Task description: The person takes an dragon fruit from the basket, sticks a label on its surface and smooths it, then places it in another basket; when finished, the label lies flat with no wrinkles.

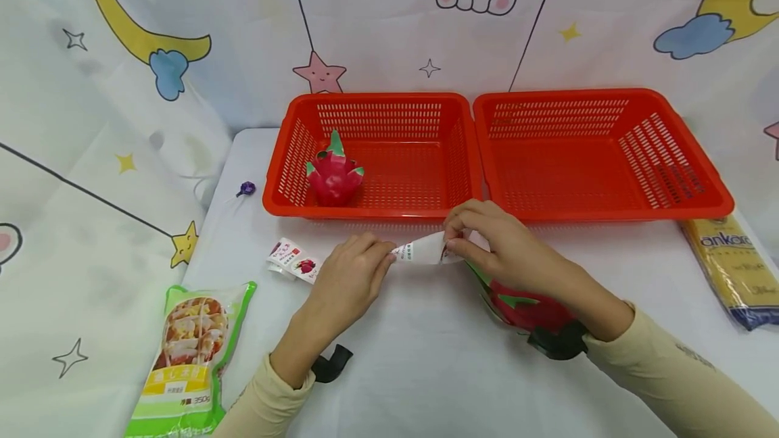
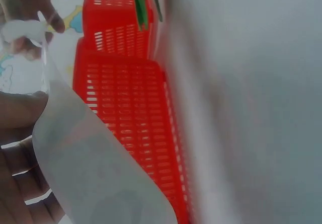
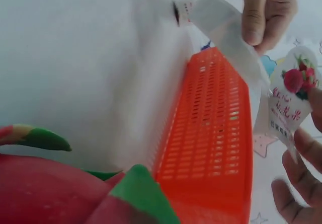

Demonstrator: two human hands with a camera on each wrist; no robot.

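Observation:
A strip of printed labels (image 1: 420,250) stretches between both hands over the table, its backing (image 2: 95,158) large in the left wrist view. My left hand (image 1: 355,276) pinches the strip between thumb and fingers; its tail (image 1: 295,259) lies on the table to the left. At the other end, my right hand (image 1: 496,238) pinches a label (image 3: 294,85) with a dragon fruit picture, which stands partly lifted off the backing. Below the right wrist lies a red dragon fruit (image 1: 529,309) with green tips, partly covered by the forearm.
Two red baskets stand side by side behind the hands; the left basket (image 1: 371,211) holds another dragon fruit (image 1: 335,181), beside the right basket (image 1: 608,213). A purple lollipop (image 1: 246,188) and a green food bag (image 1: 191,357) lie left, a yellow packet (image 1: 730,262) right.

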